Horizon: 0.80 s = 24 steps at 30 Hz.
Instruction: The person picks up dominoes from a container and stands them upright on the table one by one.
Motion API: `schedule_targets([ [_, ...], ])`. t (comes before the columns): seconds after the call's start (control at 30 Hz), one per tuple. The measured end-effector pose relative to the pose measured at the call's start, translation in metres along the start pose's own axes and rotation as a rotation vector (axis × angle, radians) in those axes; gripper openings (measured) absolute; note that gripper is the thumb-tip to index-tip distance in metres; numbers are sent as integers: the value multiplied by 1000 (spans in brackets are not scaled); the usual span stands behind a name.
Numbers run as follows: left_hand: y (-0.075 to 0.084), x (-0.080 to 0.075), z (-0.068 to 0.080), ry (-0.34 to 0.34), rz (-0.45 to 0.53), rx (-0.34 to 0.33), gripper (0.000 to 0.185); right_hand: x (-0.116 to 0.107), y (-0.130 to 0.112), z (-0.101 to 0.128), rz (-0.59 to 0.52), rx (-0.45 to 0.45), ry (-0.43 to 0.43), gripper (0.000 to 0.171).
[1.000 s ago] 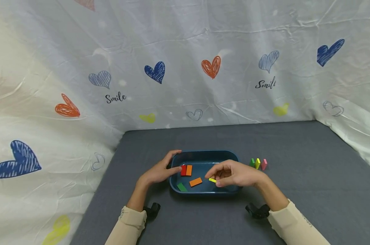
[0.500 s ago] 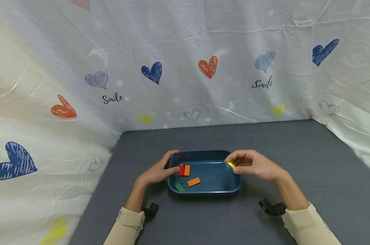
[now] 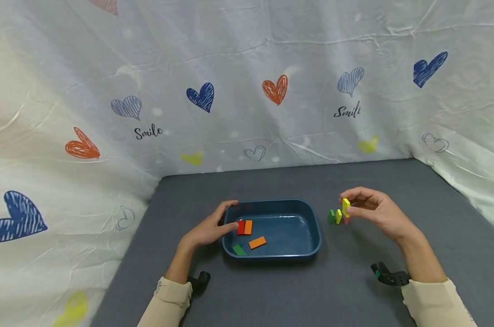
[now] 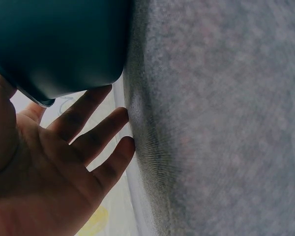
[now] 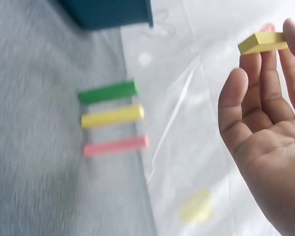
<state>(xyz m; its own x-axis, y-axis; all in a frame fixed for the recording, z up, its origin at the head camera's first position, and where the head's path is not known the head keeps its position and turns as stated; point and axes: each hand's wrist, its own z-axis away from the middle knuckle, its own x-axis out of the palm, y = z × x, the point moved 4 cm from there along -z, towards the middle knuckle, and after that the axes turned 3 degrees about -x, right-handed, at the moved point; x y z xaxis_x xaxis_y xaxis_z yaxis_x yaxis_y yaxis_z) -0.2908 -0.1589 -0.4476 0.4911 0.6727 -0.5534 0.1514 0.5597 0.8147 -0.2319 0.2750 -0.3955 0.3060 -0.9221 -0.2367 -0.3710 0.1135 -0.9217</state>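
With our right hand we are pinching a yellow block to the right of the blue tray, near a standing row: a green block, another yellow block and a pink block. Our left hand is touching the tray's left end, fingers spread outside, thumb over the rim. A red block, two orange blocks and a second green block are lying in the tray's left part.

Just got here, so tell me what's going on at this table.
A person's right hand holds a yellow block near three standing blocks, green, yellow and pink, on the table beside a blue tray. The left hand rests at the tray's left end. Inside lie a red block, two orange blocks and a green block.
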Motion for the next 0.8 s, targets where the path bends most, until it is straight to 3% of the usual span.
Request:
schedule_targets([
  [0.17,1,0,0,-1,3,3,66,-15,11,10,85,55,131,32],
  [0.33,1,0,1,1,-8,-2,66,-23,26,16,155,116,181,34],
  [0.57,2,0,1,3,-10,-9,66,-31,41,18,210,211,184,40],
  [0.8,1,0,0,6,-10,-15,66,-37,62,21,230,268,134,44],
])
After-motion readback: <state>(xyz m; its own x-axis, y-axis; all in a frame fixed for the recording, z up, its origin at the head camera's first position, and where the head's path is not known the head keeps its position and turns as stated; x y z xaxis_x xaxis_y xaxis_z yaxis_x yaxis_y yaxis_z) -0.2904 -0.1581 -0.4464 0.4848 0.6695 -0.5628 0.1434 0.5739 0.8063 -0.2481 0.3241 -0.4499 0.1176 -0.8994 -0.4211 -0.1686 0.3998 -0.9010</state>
